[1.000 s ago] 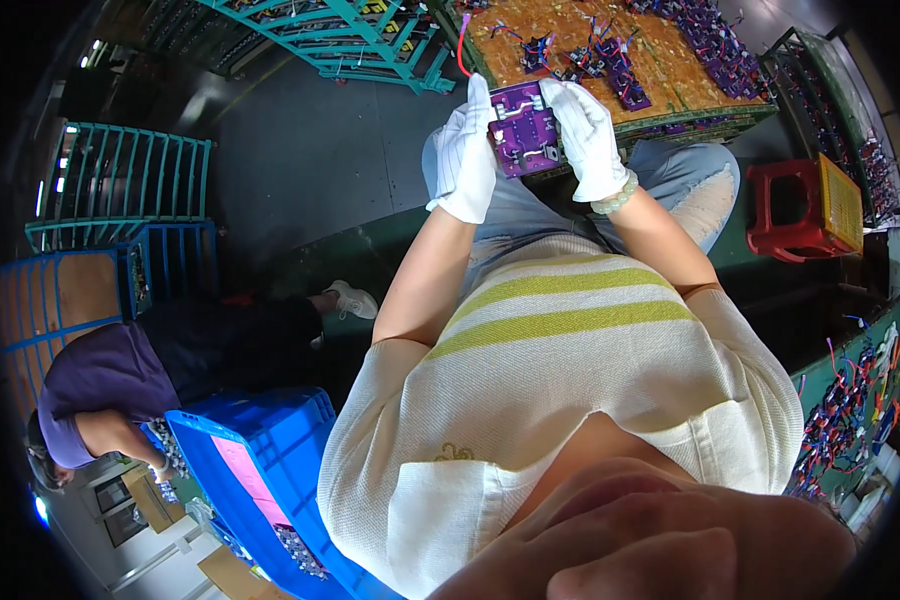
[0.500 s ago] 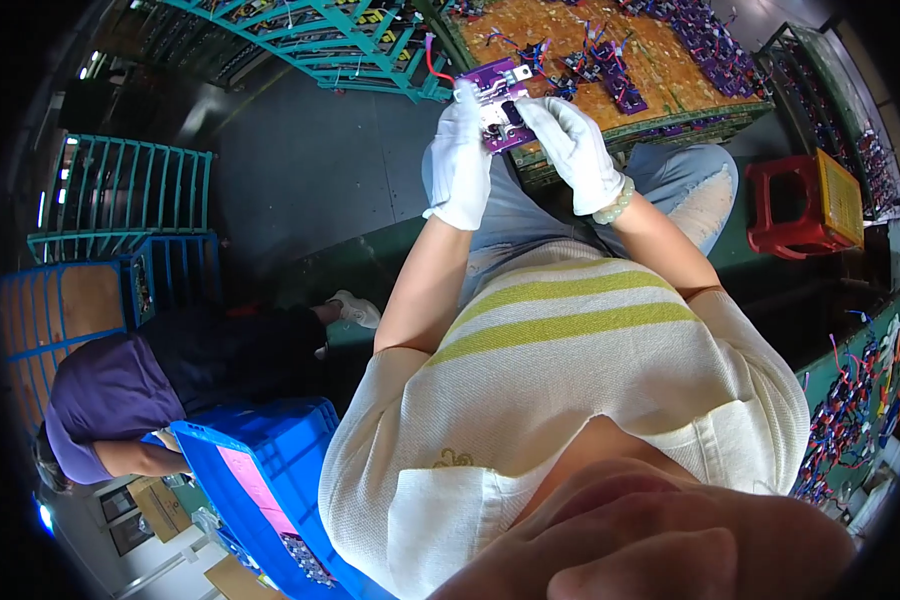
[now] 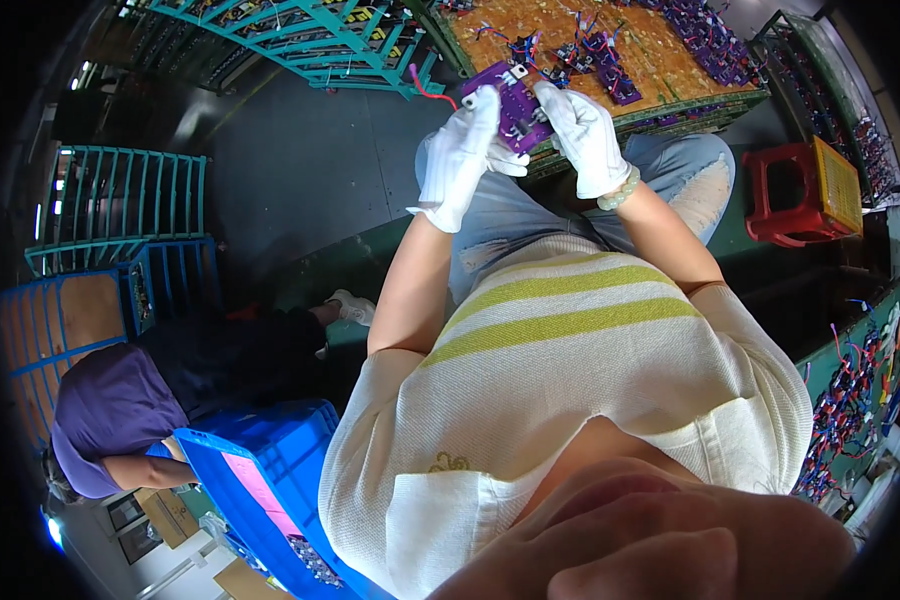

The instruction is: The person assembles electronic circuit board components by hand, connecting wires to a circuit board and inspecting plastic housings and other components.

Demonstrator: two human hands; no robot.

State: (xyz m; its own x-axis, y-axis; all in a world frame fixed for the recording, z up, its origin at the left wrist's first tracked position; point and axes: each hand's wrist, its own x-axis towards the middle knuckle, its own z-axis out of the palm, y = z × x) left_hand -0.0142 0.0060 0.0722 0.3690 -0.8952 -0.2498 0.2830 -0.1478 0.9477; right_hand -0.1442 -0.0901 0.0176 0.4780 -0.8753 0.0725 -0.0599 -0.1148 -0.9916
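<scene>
A purple circuit board (image 3: 516, 108) with metal parts and a red wire (image 3: 432, 95) is held up between both gloved hands, just off the front edge of the workbench. My left hand (image 3: 458, 155), in a white glove, grips the board's left side, thumb on top and fingers beneath. My right hand (image 3: 588, 135), also white-gloved, has its fingers closed at the board's right edge; its exact hold is partly hidden. Beyond the hands, similar purple boards (image 3: 618, 82) with coloured wires lie on the wooden bench top (image 3: 675, 62).
A red plastic stool (image 3: 785, 200) stands right of my knee. Left behind me is a blue crate (image 3: 270, 425), with another person (image 3: 120, 405) bending by it. Teal racks (image 3: 120, 200) stand at the left and far left. More wired boards (image 3: 840, 430) lie on a green surface at the right.
The board has turned and tilted in my hands. My right fingers have moved from its face to its right edge, and my left fingers now show beneath it.
</scene>
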